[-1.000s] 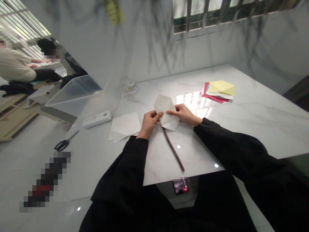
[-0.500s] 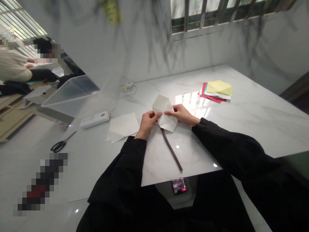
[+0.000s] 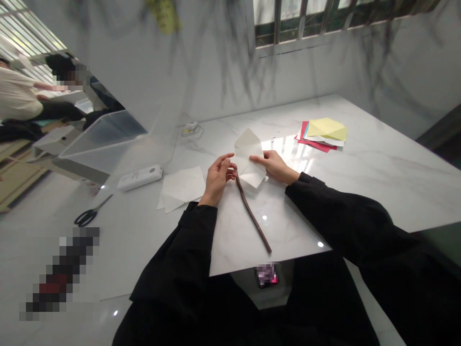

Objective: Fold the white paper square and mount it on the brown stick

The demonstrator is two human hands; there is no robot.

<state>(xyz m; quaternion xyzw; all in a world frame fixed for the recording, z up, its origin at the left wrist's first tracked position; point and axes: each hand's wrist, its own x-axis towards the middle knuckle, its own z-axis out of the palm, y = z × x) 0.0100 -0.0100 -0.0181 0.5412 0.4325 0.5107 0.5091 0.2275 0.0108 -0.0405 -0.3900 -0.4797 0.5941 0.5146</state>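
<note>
A creased sheet of white paper [image 3: 248,144], its top folded to a point, is held up over the table. My right hand [image 3: 274,166] grips it by the right side, thumb on the front and the other fingers behind. My left hand [image 3: 217,180] is at the paper's left edge with its fingers apart and curved; whether a fingertip touches the paper I cannot tell. Below the paper a thin dark brown stick [image 3: 252,216] lies on the table, its upper end beside my left fingertips.
More white sheets [image 3: 183,186] lie left of my left hand, near a white oblong device [image 3: 140,178] and black-handled scissors [image 3: 88,216]. Coloured papers [image 3: 326,129] are stacked at the right back. A clear plastic bin [image 3: 108,137] and two people [image 3: 21,93] are at the far left.
My left hand has let go of the paper and opened at its left edge. In my right hand, the paper has turned and shifted slightly up and right, uncovering more of the stick.
</note>
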